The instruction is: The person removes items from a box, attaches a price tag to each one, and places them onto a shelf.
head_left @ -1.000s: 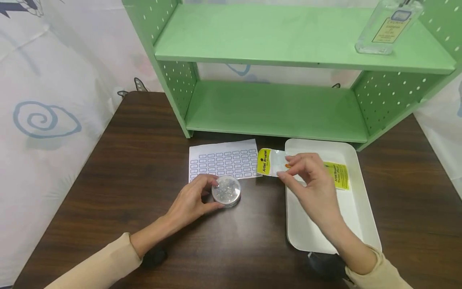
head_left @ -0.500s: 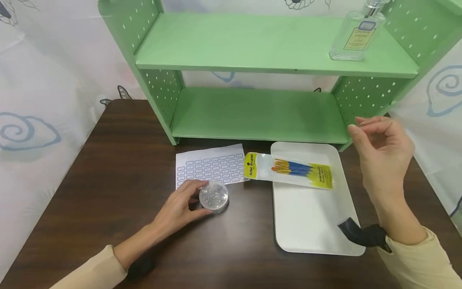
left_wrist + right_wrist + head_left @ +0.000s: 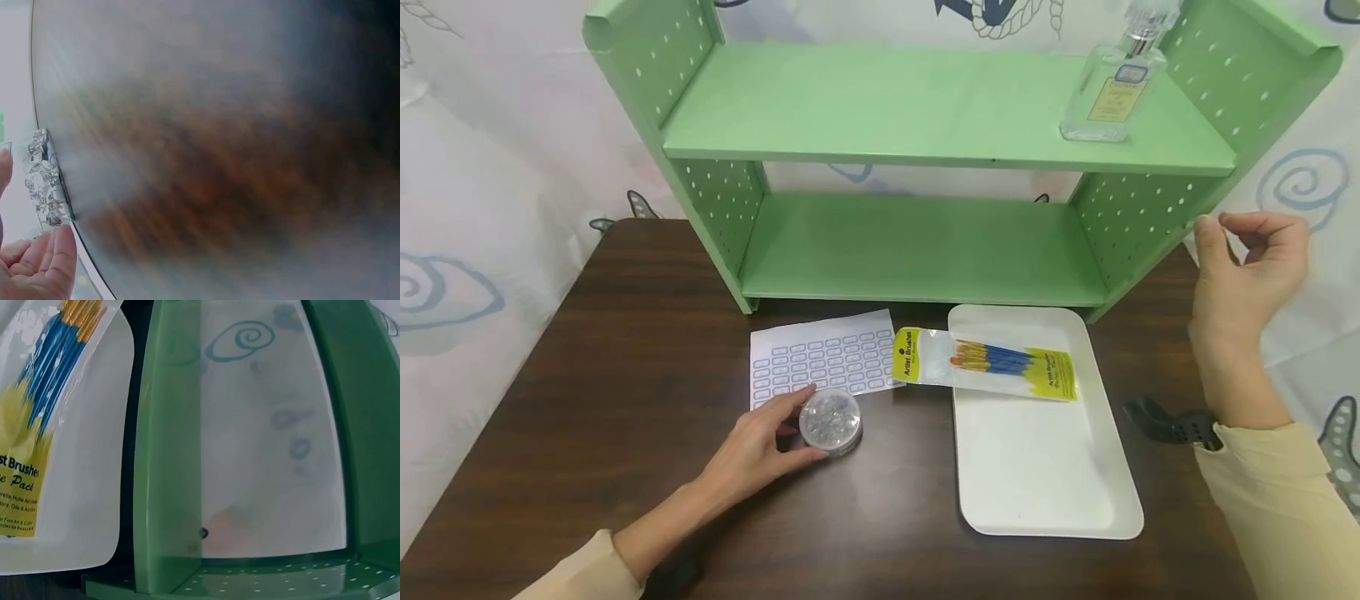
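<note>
Across the dark desk [image 3: 880,542], the right hand [image 3: 1247,283] has moved from the brush packet [image 3: 985,364] out beside the green shelf [image 3: 925,250] – its fingers curled, anything pinched impossible to tell. The left hand [image 3: 748,450] still grips the jar [image 3: 831,421] by the printed sheet [image 3: 827,354], apparently steadying it for work. Only the left wrist view shows its glittering contents side-on.

- A green shelf [image 3: 925,108] stands at 12 o'clock in the head view, its sides dotted with holes.
- A clear bottle [image 3: 1105,100] stands upright on its upper board, at 2 o'clock.
- A white tray [image 3: 1048,475] sits at 4 o'clock on the brown table [image 3: 587,358].
- A brush packet [image 3: 992,364] lies across the tray, its 9 o'clock end past the rim.
- Pale printed cloth [image 3: 512,167] hangs at 10 o'clock.
</note>
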Demonstrator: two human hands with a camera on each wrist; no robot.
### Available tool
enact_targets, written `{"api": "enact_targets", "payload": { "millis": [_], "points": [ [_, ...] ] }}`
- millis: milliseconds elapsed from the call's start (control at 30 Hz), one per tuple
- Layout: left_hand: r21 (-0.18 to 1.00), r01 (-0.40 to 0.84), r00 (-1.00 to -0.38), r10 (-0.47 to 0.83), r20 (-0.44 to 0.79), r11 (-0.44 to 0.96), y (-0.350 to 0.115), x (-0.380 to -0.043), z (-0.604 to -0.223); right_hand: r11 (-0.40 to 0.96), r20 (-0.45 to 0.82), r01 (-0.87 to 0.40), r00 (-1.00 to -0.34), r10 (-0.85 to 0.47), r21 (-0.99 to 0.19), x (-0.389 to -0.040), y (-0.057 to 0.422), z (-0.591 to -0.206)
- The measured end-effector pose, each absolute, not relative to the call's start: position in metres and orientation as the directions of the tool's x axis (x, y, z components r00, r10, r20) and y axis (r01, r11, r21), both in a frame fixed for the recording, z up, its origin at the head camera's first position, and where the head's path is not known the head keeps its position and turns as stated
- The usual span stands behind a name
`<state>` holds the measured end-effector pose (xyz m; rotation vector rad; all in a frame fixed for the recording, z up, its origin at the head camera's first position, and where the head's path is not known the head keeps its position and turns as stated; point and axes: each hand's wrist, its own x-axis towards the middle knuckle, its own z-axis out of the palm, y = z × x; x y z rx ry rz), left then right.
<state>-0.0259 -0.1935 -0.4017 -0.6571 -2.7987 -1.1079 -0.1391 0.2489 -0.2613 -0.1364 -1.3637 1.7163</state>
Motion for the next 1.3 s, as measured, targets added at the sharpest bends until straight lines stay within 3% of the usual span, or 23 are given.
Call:
{"api": "enact_targets", "payload": {
  "millis": [400, 900, 1300],
  "points": [
    [0.641, 0.428, -0.900, 0.364, 0.239, 0.638, -0.197, -0.026, -0.406, 0.061, 0.427, -0.525, -0.615, 0.662, -0.849, -0.161, 0.258, -0.279],
    [0.702, 0.420, -0.899, 0.366, 0.239, 0.575, -0.195, -0.028, -0.406, 0.126, 0.397, -0.426, -0.640, 0.658, -0.896, -0.165, 0.263, -0.283],
    [0.775, 0.371, -0.910, 0.368, 0.193, 0.511, -0.194, -0.028, -0.402, 0.079, 0.375, -0.439, -0.644, 0.667, -0.895, -0.164, 0.262, -0.282]
  ]
}}
